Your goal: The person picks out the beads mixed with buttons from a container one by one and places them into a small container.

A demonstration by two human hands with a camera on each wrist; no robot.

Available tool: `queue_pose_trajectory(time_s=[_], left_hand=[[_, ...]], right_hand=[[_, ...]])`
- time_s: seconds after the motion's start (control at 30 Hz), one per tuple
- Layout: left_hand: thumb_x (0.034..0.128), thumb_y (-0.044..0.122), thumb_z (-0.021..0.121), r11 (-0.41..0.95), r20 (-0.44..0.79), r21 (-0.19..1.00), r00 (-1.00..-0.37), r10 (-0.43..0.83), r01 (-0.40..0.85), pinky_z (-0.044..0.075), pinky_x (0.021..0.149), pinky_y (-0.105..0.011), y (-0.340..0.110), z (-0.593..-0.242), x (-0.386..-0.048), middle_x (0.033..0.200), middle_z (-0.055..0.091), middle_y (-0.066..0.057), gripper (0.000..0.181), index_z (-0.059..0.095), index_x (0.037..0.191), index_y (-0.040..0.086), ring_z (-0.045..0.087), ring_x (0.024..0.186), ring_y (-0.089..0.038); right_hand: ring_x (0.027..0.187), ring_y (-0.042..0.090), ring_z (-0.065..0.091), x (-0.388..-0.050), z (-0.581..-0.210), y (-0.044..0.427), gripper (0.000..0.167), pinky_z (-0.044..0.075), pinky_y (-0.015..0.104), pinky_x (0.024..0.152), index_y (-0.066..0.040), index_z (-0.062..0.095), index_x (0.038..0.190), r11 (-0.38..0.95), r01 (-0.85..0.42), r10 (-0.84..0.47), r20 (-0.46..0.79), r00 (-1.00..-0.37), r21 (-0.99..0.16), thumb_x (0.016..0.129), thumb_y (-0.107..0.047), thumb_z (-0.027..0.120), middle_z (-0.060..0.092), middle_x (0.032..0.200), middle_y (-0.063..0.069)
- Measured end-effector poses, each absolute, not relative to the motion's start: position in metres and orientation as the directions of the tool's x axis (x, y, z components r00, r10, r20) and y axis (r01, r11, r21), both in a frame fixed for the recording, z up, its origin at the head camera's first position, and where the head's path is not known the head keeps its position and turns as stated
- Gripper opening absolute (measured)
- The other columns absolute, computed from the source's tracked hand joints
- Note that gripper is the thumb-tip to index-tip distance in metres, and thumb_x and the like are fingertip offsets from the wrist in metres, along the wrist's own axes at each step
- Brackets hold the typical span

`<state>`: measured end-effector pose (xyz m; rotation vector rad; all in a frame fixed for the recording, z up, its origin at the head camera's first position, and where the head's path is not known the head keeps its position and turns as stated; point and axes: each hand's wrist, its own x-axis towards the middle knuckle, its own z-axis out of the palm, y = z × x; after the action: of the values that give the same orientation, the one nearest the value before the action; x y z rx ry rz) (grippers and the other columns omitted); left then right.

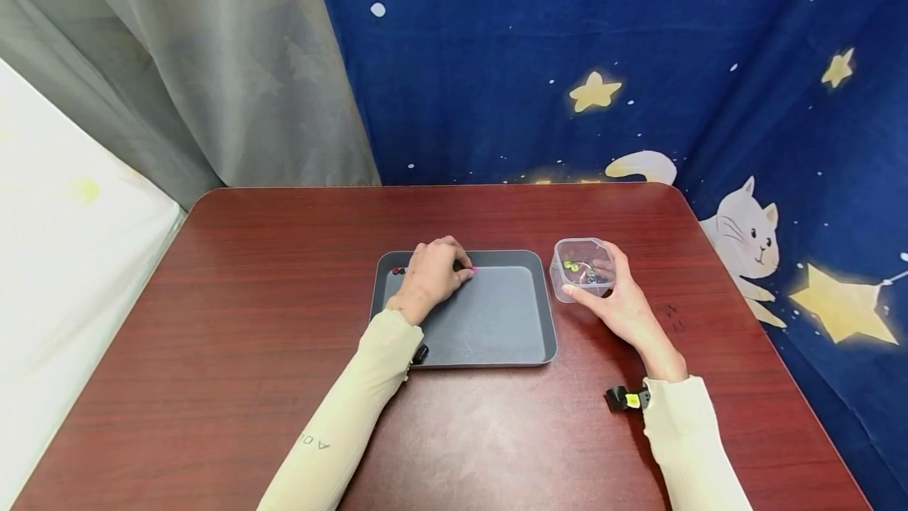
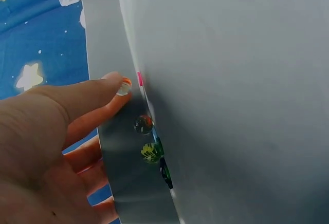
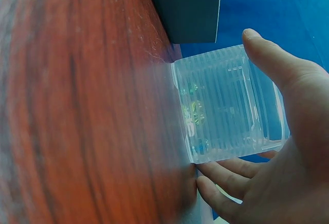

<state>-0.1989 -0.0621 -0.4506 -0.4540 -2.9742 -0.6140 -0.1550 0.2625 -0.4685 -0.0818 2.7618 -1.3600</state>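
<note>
Near the far wall of the grey tray point(image 1: 496, 322), my left hand point(image 1: 431, 273) pinches a clear marble point(image 2: 124, 86) with orange and white in it between thumb and finger. A small pink piece point(image 2: 140, 78) lies just beside those fingertips. Along the same wall rest a dark reddish marble point(image 2: 144, 125) and a yellow-green marble point(image 2: 151, 152), with thin dark pieces point(image 2: 165, 173) by them. My right hand point(image 1: 624, 302) grips a clear plastic box point(image 1: 563, 288), thumb on the near side and fingers around the other. Several coloured marbles point(image 3: 194, 112) lie at its bottom.
The box stands on the brown wooden table point(image 1: 269, 282), just right of the tray. Behind the table's far edge hang a blue star-patterned curtain point(image 1: 482, 61) and a grey curtain point(image 1: 248, 61). A small black camera point(image 1: 617, 398) is attached at the right wrist.
</note>
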Motion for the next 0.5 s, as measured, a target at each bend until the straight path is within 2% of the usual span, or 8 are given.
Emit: queue_pose_trajectory(time_s=[0.2, 0.5], left_hand=[[0.0921, 0.028, 0.081, 0.862, 0.156, 0.39, -0.945, 0.286, 0.325, 0.052, 0.091, -0.041, -0.0635, -0.4502, -0.2003, 0.111, 0.073, 0.004, 0.008, 0.082, 0.09, 0.021, 0.07, 0.103, -0.018], [0.0922, 0.026, 0.08, 0.837, 0.211, 0.421, -0.935, 0.285, 0.35, 0.056, 0.085, -0.035, -0.0628, -0.4495, -0.2022, 0.11, 0.072, 0.004, 0.007, 0.081, 0.091, 0.019, 0.071, 0.095, -0.017]], right_hand=[[0.146, 0.042, 0.04, -0.1552, -0.4677, 0.2617, 0.105, 0.034, 0.069, 0.118, -0.027, 0.01, 0.165, 0.608, -0.025, -0.078, -0.028, -0.997, -0.794, 0.09, -0.048, 0.08, 0.038, 0.159, 0.022], [0.147, 0.041, 0.04, -0.1552, -0.4682, 0.2624, 0.104, 0.034, 0.068, 0.118, -0.027, 0.011, 0.165, 0.604, -0.034, -0.079, -0.018, -0.997, -0.796, 0.09, -0.047, 0.08, 0.039, 0.159, 0.022]])
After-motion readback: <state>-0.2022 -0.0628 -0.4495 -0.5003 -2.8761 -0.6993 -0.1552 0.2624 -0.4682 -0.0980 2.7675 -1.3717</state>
